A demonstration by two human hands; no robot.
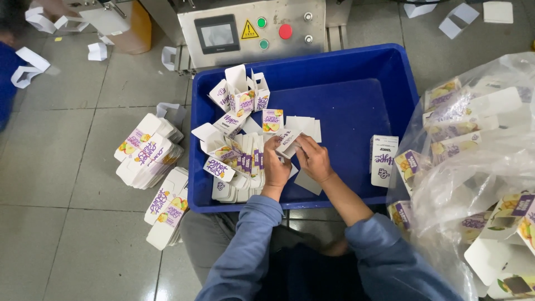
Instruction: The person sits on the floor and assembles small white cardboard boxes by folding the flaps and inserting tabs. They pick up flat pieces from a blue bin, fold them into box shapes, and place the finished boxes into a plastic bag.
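Both hands grip one small carton [288, 139] over the blue bin [356, 95]: left hand [276, 164] and right hand [313, 159] clamped on it. Folded cartons [239, 161] fill the bin's left side; a clear bag [479, 167] sits right of the bin.

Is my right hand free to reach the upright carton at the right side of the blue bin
Probably not yet: the right hand and left hand both grip a small carton. The path across the blue bin to the upright carton looks open.

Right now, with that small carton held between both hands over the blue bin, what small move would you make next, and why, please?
Probably finish folding the small carton: left hand and right hand both pinch it, flaps apparently loose, above the blue bin, beside the row of cartons.
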